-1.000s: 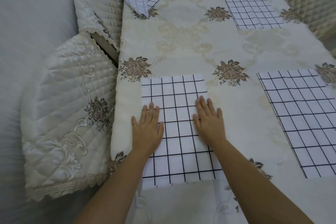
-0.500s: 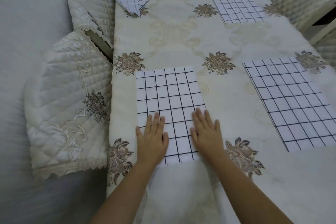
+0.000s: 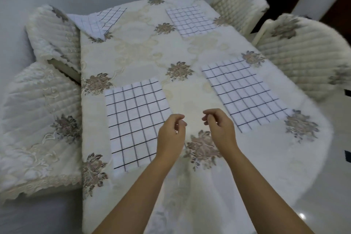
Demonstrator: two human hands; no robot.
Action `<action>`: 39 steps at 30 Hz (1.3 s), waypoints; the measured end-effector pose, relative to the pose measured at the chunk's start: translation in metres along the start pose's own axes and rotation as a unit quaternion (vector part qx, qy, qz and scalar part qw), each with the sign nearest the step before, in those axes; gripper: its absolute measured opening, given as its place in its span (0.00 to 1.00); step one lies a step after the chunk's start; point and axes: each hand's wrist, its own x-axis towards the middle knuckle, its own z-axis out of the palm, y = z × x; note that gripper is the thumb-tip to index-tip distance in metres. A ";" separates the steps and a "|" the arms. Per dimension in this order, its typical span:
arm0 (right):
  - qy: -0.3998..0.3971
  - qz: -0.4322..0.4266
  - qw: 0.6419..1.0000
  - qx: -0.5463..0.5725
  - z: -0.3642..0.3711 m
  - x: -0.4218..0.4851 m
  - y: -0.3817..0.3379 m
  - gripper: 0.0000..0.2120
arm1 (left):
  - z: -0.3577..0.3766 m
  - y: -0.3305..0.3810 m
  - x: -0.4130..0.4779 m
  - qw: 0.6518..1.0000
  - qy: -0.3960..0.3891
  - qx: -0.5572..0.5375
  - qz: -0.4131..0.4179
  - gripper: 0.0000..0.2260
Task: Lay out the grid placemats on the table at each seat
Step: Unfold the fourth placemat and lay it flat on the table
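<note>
The table (image 3: 190, 100), under a cream floral tablecloth (image 3: 144, 57), carries four grid placemats. The near-left placemat (image 3: 136, 121) lies flat, close to the table's left edge and just beside the quilted chair (image 3: 38, 119) on that side. The near-right placemat (image 3: 245, 93) lies flat too, angled toward the right edge. The far-right placemat (image 3: 191, 20) sits flat toward the far end of the table. The far-left placemat (image 3: 100, 22) is the odd one: it is folded over on itself, and one part appears to run off the table's edge onto the far-left chair (image 3: 51, 32). Both hands hover above the cloth between the two near placemats, holding nothing. The left hand (image 3: 171, 138) is loosely curled with its fingers drawn in, over the near-left placemat's right edge; whether it touches is hard to tell. The right hand (image 3: 220, 129) is likewise half closed and empty. Judging from the layout, three seats look served and the folded far-left placemat still needs spreading. The main risk is that reaching across the table drags a forearm over the near placemats and skews them, since thin fabric probably slides easily on the smooth cloth. Tugging the folded placemat by one corner could also bunch the tablecloth or pull the placemat fully off the edge.
</note>
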 end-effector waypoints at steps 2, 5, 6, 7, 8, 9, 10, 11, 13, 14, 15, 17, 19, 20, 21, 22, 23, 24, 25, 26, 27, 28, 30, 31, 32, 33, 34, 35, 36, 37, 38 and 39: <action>0.035 0.007 0.998 0.041 -0.037 -0.008 -0.001 0.14 | 0.027 0.025 -0.011 0.999 -0.023 -0.024 0.012 0.08; 0.073 0.017 0.993 0.087 -0.095 -0.016 0.003 0.13 | 0.073 0.058 -0.030 0.997 -0.047 -0.053 0.017 0.09; 0.080 0.019 0.992 0.097 -0.114 -0.018 0.005 0.13 | 0.088 0.067 -0.036 0.997 -0.051 -0.061 0.018 0.09; 0.086 0.019 0.991 0.105 -0.138 -0.021 0.009 0.13 | 0.109 0.080 -0.044 0.996 -0.055 -0.068 0.019 0.10; 0.088 0.021 0.990 0.109 -0.158 -0.023 0.011 0.12 | 0.126 0.089 -0.051 0.995 -0.058 -0.078 0.017 0.10; 0.091 0.023 0.989 0.116 -0.178 -0.024 0.014 0.12 | 0.143 0.099 -0.058 0.994 -0.062 -0.087 0.015 0.11; 0.098 0.021 0.988 0.121 -0.205 -0.026 0.018 0.12 | 0.165 0.111 -0.067 0.993 -0.066 -0.099 0.011 0.11; 0.101 0.021 0.987 0.125 -0.225 -0.027 0.021 0.12 | 0.183 0.121 -0.073 0.991 -0.066 -0.113 0.005 0.11; 0.111 0.016 0.986 0.124 -0.273 -0.028 0.029 0.13 | 0.224 0.142 -0.085 0.986 -0.067 -0.150 -0.014 0.11; 0.115 0.014 0.985 0.129 -0.291 -0.028 0.033 0.13 | 0.241 0.149 -0.087 0.984 -0.068 -0.164 -0.023 0.11; 0.122 0.011 0.984 0.131 -0.314 -0.025 0.038 0.14 | 0.263 0.160 -0.091 0.981 -0.073 -0.175 -0.030 0.11; 0.130 0.012 0.983 0.132 -0.352 -0.017 0.047 0.14 | 0.298 0.176 -0.094 0.978 -0.083 -0.190 -0.037 0.11; 0.137 0.014 0.981 0.134 -0.378 -0.003 0.054 0.13 | 0.325 0.188 -0.090 0.976 -0.088 -0.194 -0.035 0.12; 0.141 0.014 0.980 0.137 -0.395 0.009 0.059 0.12 | 0.343 0.195 -0.084 0.976 -0.092 -0.192 -0.034 0.12; 0.144 0.012 0.980 0.139 -0.404 0.017 0.061 0.12 | 0.353 0.199 -0.080 0.977 -0.093 -0.188 -0.030 0.11; 0.145 0.009 0.979 0.142 -0.418 0.033 0.065 0.11 | 0.369 0.204 -0.070 0.978 -0.091 -0.186 -0.025 0.11; 0.144 0.007 0.979 0.142 -0.428 0.048 0.067 0.11 | 0.382 0.209 -0.061 0.979 -0.087 -0.184 -0.019 0.11; 0.143 0.006 0.980 0.141 -0.436 0.061 0.068 0.12 | 0.393 0.214 -0.051 0.981 -0.081 -0.176 -0.011 0.12; 0.141 0.007 0.980 0.139 -0.447 0.082 0.072 0.12 | 0.410 0.220 -0.036 0.982 -0.076 -0.172 -0.005 0.12; 0.139 0.004 0.981 0.137 -0.455 0.098 0.073 0.12 | 0.423 0.225 -0.023 0.983 -0.071 -0.171 0.001 0.12; 0.136 -0.004 0.982 0.132 -0.465 0.120 0.076 0.13 | 0.441 0.232 -0.006 0.982 -0.067 -0.177 0.008 0.12; 0.130 -0.005 0.984 0.124 -0.474 0.139 0.077 0.13 | 0.456 0.239 0.010 0.981 -0.066 -0.184 0.005 0.12; 0.125 -0.010 0.985 0.118 -0.491 0.181 0.077 0.13 | 0.486 0.259 0.045 0.979 -0.064 -0.191 -0.001 0.12; 0.119 -0.010 0.986 0.119 -0.497 0.196 0.077 0.13 | 0.496 0.267 0.057 0.980 -0.062 -0.192 -0.002 0.12; 0.112 -0.009 0.986 0.123 -0.507 0.218 0.077 0.12 | 0.510 0.278 0.074 0.979 -0.058 -0.196 0.003 0.12; 0.106 -0.008 0.986 0.125 -0.514 0.236 0.077 0.12 | 0.521 0.287 0.087 0.979 -0.053 -0.197 0.012 0.13; 0.104 -0.008 0.986 0.126 -0.521 0.252 0.077 0.12 | 0.529 0.295 0.099 0.979 -0.049 -0.194 0.023 0.13; 0.102 -0.007 0.986 0.129 -0.530 0.272 0.078 0.12 | 0.541 0.303 0.113 0.981 -0.044 -0.189 0.031 0.13; 0.101 -0.007 0.986 0.131 -0.538 0.287 0.078 0.12 | 0.550 0.310 0.124 0.982 -0.040 -0.181 0.039 0.13; 0.097 -0.010 0.986 0.135 -0.548 0.307 0.080 0.12 | 0.562 0.317 0.139 0.983 -0.033 -0.177 0.046 0.13; 0.093 -0.012 0.986 0.137 -0.555 0.322 0.080 0.12 | 0.571 0.323 0.150 0.983 -0.028 -0.174 0.047 0.13; 0.091 -0.016 0.986 0.139 -0.563 0.338 0.081 0.12 | 0.581 0.329 0.161 0.984 -0.022 -0.171 0.048 0.13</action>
